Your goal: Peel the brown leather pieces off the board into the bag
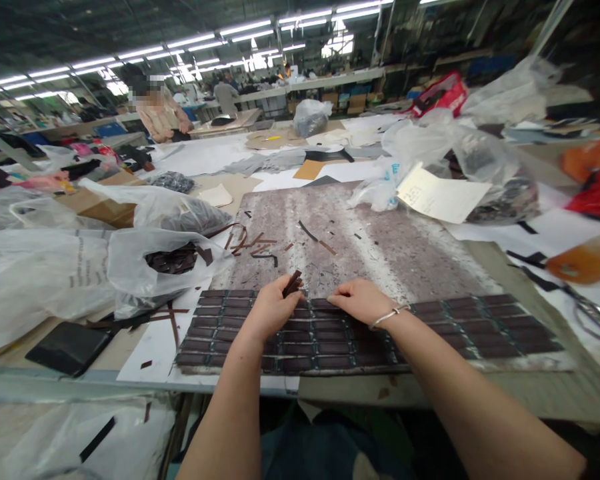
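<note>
Cream slip (pixel 443 195) is illegible; left fingers (pixel 293 301) hold strips (pixel 293 283).

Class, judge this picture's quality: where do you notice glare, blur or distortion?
Head view: ceiling lights and a far window glare white under the dark roof; head view: the red item at the right edge is smeared, the left hand and right hand clearer; head view: those light rows slant.

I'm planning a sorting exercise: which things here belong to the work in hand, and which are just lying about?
Seemingly in use:
dark strips, in the left hand's grip
rows of dark pieces, at the right hand
mottled board beneath
open bag of dark pieces

Probably just lying about:
black flat object
pale card
orange piece
</note>
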`<state>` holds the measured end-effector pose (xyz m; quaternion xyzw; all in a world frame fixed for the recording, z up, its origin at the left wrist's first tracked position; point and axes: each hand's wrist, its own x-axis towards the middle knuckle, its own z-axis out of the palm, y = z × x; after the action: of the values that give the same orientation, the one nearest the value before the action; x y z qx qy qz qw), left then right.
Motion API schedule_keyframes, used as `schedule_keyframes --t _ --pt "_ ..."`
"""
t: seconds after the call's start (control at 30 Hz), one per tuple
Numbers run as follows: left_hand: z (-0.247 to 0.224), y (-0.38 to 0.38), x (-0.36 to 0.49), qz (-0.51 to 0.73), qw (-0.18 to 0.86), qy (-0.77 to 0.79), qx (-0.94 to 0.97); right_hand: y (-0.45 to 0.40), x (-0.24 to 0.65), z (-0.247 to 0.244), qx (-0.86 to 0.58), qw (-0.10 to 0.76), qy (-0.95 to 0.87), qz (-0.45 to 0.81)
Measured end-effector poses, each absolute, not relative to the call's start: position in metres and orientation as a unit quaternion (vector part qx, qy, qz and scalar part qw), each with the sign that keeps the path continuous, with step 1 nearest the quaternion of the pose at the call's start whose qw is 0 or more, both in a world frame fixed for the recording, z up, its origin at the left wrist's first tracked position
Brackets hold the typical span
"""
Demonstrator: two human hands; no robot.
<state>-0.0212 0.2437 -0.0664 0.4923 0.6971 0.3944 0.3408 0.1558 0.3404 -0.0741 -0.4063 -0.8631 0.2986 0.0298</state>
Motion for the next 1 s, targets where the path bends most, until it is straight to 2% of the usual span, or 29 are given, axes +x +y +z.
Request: schedule_keyframes --t 0.53,1.0 --pt "-0.077 0.242 -0.020 0.336 0.334 0.705 0.528 0.344 0.148 -0.086 -0.408 0.010 -0.882 0.235" --pt "-0.078 0.244 -0.015 0.274 0.348 0.734 0.515 0.326 0.134 -0.070 -0.457 -0.052 -0.878 0.134"
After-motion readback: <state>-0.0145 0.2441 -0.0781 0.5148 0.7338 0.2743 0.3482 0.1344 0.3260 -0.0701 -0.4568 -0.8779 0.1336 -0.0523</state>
